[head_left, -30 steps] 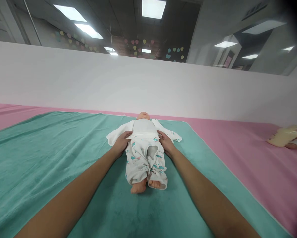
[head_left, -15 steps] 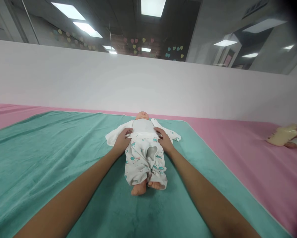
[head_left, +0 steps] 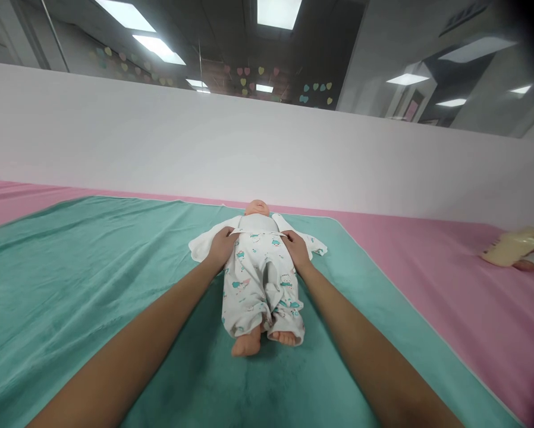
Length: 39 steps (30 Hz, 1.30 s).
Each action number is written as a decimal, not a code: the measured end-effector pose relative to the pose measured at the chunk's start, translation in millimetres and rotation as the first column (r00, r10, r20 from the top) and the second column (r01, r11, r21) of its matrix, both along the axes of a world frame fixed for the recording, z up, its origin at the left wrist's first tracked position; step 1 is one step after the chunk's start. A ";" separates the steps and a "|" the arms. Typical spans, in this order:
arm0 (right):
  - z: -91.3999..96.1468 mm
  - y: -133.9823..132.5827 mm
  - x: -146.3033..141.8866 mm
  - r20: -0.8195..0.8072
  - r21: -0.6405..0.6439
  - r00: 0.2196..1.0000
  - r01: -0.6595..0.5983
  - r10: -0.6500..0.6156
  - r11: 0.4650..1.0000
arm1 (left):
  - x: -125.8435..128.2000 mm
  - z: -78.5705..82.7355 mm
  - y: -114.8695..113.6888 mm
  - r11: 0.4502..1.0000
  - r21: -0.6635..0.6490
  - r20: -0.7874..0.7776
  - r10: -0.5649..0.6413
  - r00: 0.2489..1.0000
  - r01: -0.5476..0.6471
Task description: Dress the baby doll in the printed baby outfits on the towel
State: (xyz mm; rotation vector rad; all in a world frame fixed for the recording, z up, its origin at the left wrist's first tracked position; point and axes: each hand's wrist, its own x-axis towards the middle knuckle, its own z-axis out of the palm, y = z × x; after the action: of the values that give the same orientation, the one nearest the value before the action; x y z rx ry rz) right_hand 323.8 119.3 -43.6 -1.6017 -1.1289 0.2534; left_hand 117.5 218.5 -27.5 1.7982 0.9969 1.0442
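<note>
A baby doll (head_left: 257, 207) lies on its back, feet toward me, on a teal blanket (head_left: 93, 285). It wears a white top (head_left: 255, 223) and white printed pants (head_left: 253, 267). My left hand (head_left: 223, 245) pinches the waistband at the doll's side on the left. On the opposite side, my right hand (head_left: 295, 248) grips the same waistband. The band is pulled taut and lifted across the belly between both hands. Both bare feet (head_left: 247, 343) stick out of the pant legs. My fingertips are partly hidden by the cloth.
Pink cloth (head_left: 427, 267) lies under and around the blanket. A low white wall (head_left: 204, 142) runs behind, with glass (head_left: 316, 53) above it bearing heart-shaped stickers. At the far right edge lies a pale yellow item (head_left: 512, 245) beside something skin-toned, cut off by the frame.
Both hands have drawn the pants' waistband up toward the doll's chest. The front, folded over before, now lies smoother, and the pant legs have stretched out.
</note>
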 end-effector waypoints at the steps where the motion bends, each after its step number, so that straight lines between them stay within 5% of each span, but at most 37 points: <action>1: -4.4 2.5 2.8 -0.014 -0.020 1.000 0.010 -0.010 1.000 | 0.1 -4.0 2.7 1.000 -0.018 0.003 0.001 1.000 -0.001; 7: -20.9 8.8 12.5 -0.066 -0.062 0.998 -0.027 0.023 0.998 | -1.8 -11.0 0.6 0.991 -0.111 -0.021 -0.075 0.997 0.073; 11: -16.1 7.0 10.9 -0.092 0.041 0.944 -0.316 0.318 0.948 | -5.2 -1.5 -9.0 0.961 -0.094 0.014 -0.259 0.966 0.259; 14: -14.3 7.4 12.8 -0.080 0.079 0.876 -0.469 0.475 0.880 | -5.0 -1.6 -6.9 0.951 -0.100 0.061 -0.289 0.955 0.294; 20: -25.8 21.5 26.3 -0.260 0.182 0.807 -0.499 0.531 0.847 | 4.2 -16.0 17.9 0.927 -0.223 0.198 -0.260 0.945 0.302; 28: -31.0 32.8 36.6 -0.472 0.188 0.756 -0.416 0.453 0.890 | -1.6 -19.3 24.6 0.922 -0.232 0.158 -0.279 0.947 0.310; 34: -22.2 20.9 22.3 -0.120 0.190 0.974 -0.168 0.192 0.967 | -1.8 -10.5 14.3 0.998 0.022 0.072 -0.068 0.995 0.067; 39: -0.8 6.9 9.3 0.157 0.208 0.959 -0.265 0.236 0.942 | 1.3 3.4 3.8 0.968 0.234 0.086 -0.118 0.989 0.095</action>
State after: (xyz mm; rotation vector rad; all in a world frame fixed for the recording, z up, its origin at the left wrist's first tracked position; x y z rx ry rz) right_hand 333.0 126.2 -44.4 -1.2861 -1.4136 0.1807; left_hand 118.8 222.3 -24.2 1.9413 0.7351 1.2089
